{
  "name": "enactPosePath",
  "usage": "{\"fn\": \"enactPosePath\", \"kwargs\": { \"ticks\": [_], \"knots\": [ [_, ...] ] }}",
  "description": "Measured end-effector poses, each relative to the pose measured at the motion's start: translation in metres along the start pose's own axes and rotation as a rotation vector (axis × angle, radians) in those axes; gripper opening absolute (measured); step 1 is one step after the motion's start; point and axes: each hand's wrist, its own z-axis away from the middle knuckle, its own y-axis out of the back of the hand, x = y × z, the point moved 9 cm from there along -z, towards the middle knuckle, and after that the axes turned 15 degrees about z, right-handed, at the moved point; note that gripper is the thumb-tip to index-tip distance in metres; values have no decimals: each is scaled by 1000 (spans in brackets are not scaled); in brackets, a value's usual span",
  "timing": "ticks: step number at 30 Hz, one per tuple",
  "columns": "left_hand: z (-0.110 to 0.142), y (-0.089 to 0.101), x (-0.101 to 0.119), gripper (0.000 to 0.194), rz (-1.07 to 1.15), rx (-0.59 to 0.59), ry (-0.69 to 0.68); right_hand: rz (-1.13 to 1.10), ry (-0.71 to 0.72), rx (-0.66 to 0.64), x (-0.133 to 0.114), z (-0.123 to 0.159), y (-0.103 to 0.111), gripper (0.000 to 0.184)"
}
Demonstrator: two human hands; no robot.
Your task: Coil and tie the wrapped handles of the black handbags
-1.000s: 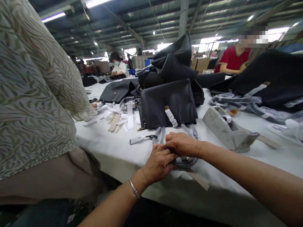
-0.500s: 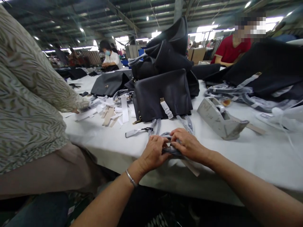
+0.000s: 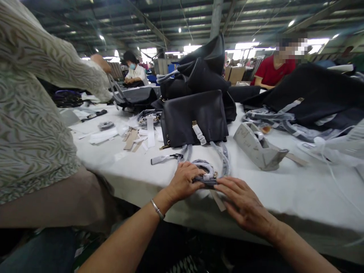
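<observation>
My left hand (image 3: pixel 183 182), with a metal bangle (image 3: pixel 157 209) on its wrist, grips a coiled, plastic-wrapped bag strap (image 3: pixel 205 173) on the white-covered table (image 3: pixel 284 193). The strap's two lengths run back to a black leather handbag (image 3: pixel 193 117) lying just beyond. My right hand (image 3: pixel 244 203) is lower right of the coil, fingers spread and holding nothing. Its fingertips are close to the coil, beside a tan paper tag (image 3: pixel 218 201) sticking out from under the strap.
A grey tape dispenser (image 3: pixel 258 146) stands to the right. Several black bags are piled behind the handbag, with paper scraps (image 3: pixel 131 138) to its left. A co-worker in a patterned blouse (image 3: pixel 31 113) stands close on the left, lifting a strap.
My right hand has moved off the coil toward the lower right, uncovering the wound strap. The co-worker's arm has risen, and the black bag at the left has been lifted.
</observation>
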Motion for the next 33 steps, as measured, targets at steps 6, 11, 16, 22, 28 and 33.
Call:
{"fn": "enactPosePath", "kwargs": {
  "ticks": [6,11,16,22,28,33],
  "knots": [
    [1,1,-8,28,80,46,56,112,51,-30,-22,-2,-5,32],
    [-1,2,-8,29,104,52,73,67,116,-166,-26,-1,-8,57],
    [-2,3,-7,29,110,44,99,126,145,-190,-18,8,-16,64],
    [-3,-1,-5,27,79,41,119,128,87,-75,-21,-6,-7,32],
    [0,1,-4,27,87,89,75,141,141,73,-59,-27,-1,18],
    [0,0,-5,22,127,49,70,-28,-44,132,-29,-32,2,21]
  ]
}}
